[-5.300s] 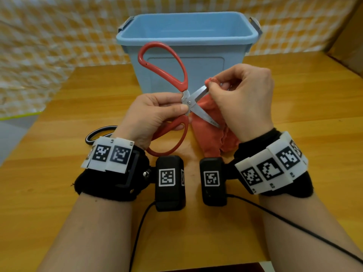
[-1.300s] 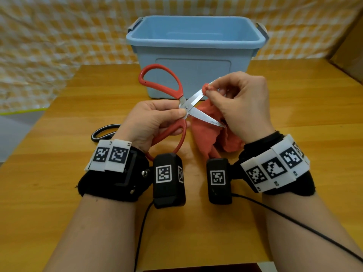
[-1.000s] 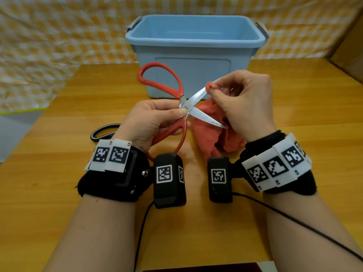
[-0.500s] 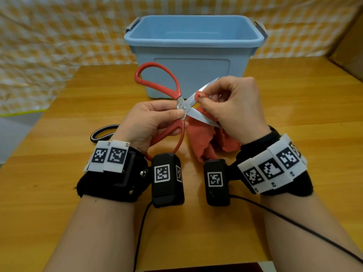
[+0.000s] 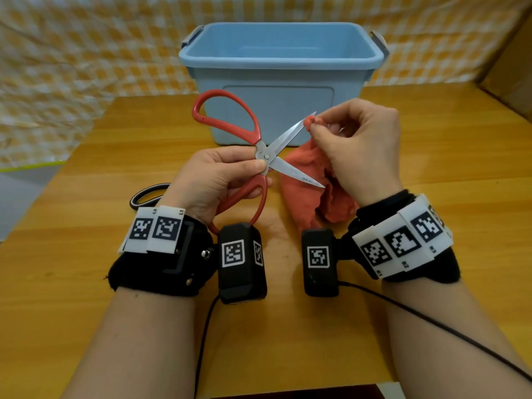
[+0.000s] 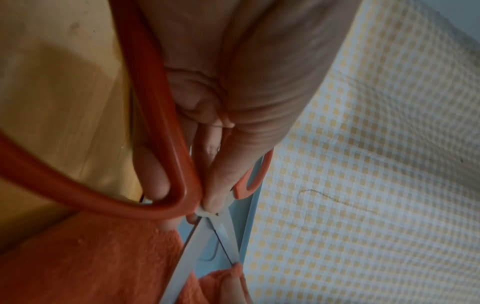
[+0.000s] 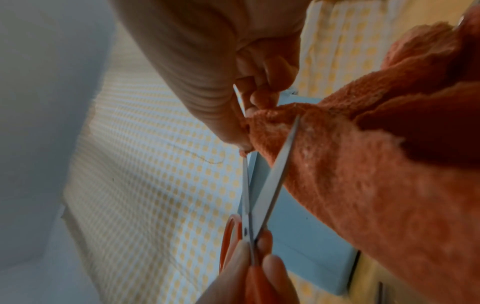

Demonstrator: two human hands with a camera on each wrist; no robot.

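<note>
Red-handled scissors (image 5: pixel 266 156) are held up over the wooden table (image 5: pixel 446 174), with the steel blades parted in a V that opens toward three o'clock. The left hand (image 5: pixel 213 182) grips them, thumb and fingertips pinched at the pivot and fingers curled round the lower handle loop. The left wrist view shows one fingertip inside that loop. The upper loop stands free, rising toward eleven o'clock from the pivot.

The right hand (image 5: pixel 362 148) pinches a bunched corner of an orange-red terry cloth (image 5: pixel 311 194) between thumb and forefinger. It presses that corner against the tip of the upper blade, at about two o'clock from the pivot. The rest of the cloth hangs from under the palm, behind the lower blade, at five o'clock from the pivot. I cannot tell whether its hem touches the table.

A pale blue plastic bin (image 5: pixel 276 110) stands at twelve o'clock on the table, just beyond the hands. A black loop with a white edge (image 5: pixel 145 194) lies on the wood at nine o'clock from the left hand, partly hidden by the wrist
</note>
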